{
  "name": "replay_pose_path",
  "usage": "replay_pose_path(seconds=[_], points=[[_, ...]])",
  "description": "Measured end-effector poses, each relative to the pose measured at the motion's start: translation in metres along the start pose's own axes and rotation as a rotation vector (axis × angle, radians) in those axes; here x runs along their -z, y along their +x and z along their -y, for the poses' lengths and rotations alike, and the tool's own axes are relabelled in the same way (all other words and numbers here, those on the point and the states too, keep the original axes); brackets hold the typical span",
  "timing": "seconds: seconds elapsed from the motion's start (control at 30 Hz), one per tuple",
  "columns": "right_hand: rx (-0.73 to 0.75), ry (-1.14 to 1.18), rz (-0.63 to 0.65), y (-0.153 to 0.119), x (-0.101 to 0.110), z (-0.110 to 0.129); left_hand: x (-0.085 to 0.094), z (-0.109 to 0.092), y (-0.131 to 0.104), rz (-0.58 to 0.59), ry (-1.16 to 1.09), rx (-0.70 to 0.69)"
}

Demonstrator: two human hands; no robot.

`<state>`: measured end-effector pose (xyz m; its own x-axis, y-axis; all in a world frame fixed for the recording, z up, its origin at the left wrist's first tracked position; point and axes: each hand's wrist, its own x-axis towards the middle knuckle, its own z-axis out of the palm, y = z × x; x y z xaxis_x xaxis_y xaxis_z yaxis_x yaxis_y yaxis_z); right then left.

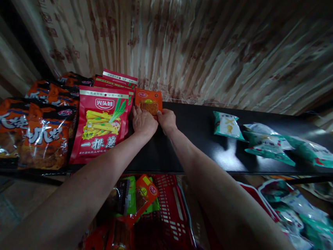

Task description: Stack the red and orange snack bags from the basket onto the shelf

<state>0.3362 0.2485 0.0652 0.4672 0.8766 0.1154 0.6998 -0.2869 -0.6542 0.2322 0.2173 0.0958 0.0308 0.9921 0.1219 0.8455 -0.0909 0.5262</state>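
Observation:
An orange snack packet (pixel 149 99) with a clear window stands upright at the back of the black shelf, close to the striped curtain. My left hand (pixel 143 122) holds its lower left part, the fingers closed against it and partly hidden. At its lower right edge my right hand (pixel 167 120) pinches the same packet, thumb on the near side. Just left of my left hand stand red snack bags (pixel 101 128) in a row going back, the front one largest in view.
Orange and black snack bags (pixel 46 137) fill the shelf's left end. Teal and white packets (pixel 228 125) lie on the right of the black shelf (pixel 185 115). Below, a red basket (pixel 173 208) holds more orange packets; another at right holds teal packets (pixel 315 229).

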Motion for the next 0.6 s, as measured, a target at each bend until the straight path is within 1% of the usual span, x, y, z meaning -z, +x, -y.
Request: replay_pose_path(seconds=[0.07,0.17,0.3,0.43,0.53,0.6], points=[[0.006,-0.077,0.009,-0.001,0.004,0.004,0.001,0.0,0.001,-0.01,0.009,-0.004],[0.02,-0.122,0.037,-0.002,0.009,0.008,0.003,0.0,0.001,-0.004,0.026,-0.004],[0.004,-0.225,0.047,-0.005,0.014,0.011,0.002,0.002,0.0,0.005,0.045,-0.018],[0.035,-0.336,-0.006,-0.009,0.015,0.009,-0.001,0.005,0.0,0.016,0.031,-0.02],[0.089,-0.344,-0.05,-0.008,0.012,0.003,-0.005,0.006,-0.001,0.013,0.007,0.017],[0.112,-0.326,-0.04,-0.006,0.009,0.0,-0.008,0.006,-0.002,0.009,0.007,0.038]])
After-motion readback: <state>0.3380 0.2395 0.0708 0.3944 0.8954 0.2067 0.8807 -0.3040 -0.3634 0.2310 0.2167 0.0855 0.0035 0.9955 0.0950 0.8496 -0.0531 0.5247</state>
